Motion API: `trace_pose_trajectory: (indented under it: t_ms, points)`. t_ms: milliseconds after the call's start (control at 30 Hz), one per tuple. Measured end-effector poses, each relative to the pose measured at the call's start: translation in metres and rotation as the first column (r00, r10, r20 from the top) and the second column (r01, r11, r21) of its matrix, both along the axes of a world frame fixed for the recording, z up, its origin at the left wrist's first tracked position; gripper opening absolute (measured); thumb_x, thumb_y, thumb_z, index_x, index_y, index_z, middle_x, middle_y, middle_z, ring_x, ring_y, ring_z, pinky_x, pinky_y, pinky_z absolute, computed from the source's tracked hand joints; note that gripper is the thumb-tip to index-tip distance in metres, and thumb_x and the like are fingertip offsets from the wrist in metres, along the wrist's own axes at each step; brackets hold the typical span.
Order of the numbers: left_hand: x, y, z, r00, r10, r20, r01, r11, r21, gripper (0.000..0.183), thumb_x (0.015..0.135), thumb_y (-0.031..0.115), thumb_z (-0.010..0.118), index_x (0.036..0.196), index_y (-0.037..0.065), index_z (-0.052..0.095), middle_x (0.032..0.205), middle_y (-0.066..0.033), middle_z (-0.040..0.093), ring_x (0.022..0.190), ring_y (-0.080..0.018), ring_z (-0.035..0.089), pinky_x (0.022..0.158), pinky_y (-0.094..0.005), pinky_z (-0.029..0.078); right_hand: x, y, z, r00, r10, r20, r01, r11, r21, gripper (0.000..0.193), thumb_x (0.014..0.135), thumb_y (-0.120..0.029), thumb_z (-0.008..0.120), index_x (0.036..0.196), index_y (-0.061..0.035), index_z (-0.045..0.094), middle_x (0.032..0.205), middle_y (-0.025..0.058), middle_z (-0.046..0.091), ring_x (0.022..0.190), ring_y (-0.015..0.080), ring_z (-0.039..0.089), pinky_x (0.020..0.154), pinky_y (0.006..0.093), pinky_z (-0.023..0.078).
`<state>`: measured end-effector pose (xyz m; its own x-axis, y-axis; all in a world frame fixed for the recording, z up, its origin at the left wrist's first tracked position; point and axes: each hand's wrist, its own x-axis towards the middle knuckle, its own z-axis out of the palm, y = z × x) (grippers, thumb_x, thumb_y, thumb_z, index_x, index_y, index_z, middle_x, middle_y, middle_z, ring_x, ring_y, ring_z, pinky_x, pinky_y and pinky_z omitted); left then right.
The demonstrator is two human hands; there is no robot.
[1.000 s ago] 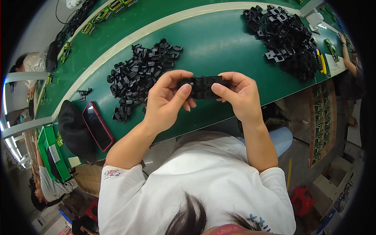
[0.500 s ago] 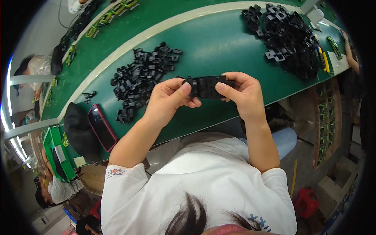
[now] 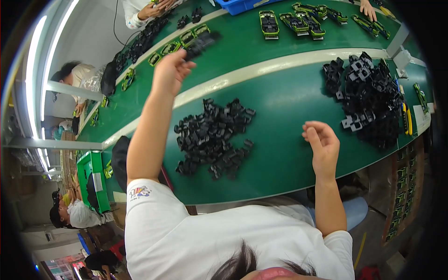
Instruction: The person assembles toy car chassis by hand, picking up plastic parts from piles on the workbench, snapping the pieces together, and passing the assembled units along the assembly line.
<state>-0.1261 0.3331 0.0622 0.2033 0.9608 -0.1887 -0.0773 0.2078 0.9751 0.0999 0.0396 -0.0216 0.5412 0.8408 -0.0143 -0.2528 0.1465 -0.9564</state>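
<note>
My left hand (image 3: 172, 72) reaches out over the far green surface, fingers loosely apart. Just past its fingertips is a black plastic part (image 3: 203, 45), smeared by motion; it looks free of the fingers. Lime-green and black assemblies (image 3: 186, 38) lie beside it. My right hand (image 3: 323, 147) hovers above the near green tabletop (image 3: 275, 154), its fingers loosely bent and nothing visible in them. Between my arms sits a pile of small black clips (image 3: 212, 133). To the right of my right hand is a larger heap of black plastic parts (image 3: 371, 100).
A pale raised strip (image 3: 261, 67) divides the near tabletop from the far surface. More green-and-black assemblies (image 3: 303, 23) and a blue bin (image 3: 240, 4) are beyond it. Yellow-handled pliers (image 3: 407, 119) lie at the right, a green tray (image 3: 93, 179) at the left. Co-workers' hands (image 3: 367, 9) show at the far edge.
My hands have parted from the black part they held together. My left hand has swung far forward and left with it; my right hand has moved right, without it. The view has shifted.
</note>
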Motion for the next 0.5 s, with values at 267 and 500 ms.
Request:
trace_pose_trajectory:
  t_ms: [267, 500]
  points:
    - [-0.039, 0.275, -0.056, 0.790, 0.613, -0.013, -0.613, 0.790, -0.004, 0.010, 0.078, -0.002, 0.060, 0.083, -0.004, 0.052, 0.079, -0.0140, 0.055, 0.055, -0.0233, 0.055, 0.043, -0.0286, 0.049, -0.007, 0.004, -0.001, 0.914, -0.084, 0.397, 0.123, 0.990, -0.072, 0.012, 0.075, -0.003, 0.068, 0.081, 0.0021, 0.059, 0.080, 0.0075, 0.058, 0.063, 0.0091, 0.054, 0.054, 0.0194, 0.045]
    - [-0.105, 0.420, -0.118, 0.887, 0.449, -0.108, -0.457, 0.886, -0.079, 0.021, 0.087, 0.008, 0.053, 0.102, -0.005, 0.047, 0.100, -0.0144, 0.049, 0.076, -0.0252, 0.056, 0.058, -0.0269, 0.052, -0.001, 0.011, 0.003, 0.845, -0.084, 0.527, 0.147, 0.986, -0.077, 0.015, 0.068, -0.005, 0.072, 0.075, -0.0011, 0.059, 0.074, 0.0069, 0.058, 0.054, 0.0114, 0.052, 0.049, 0.0212, 0.043]
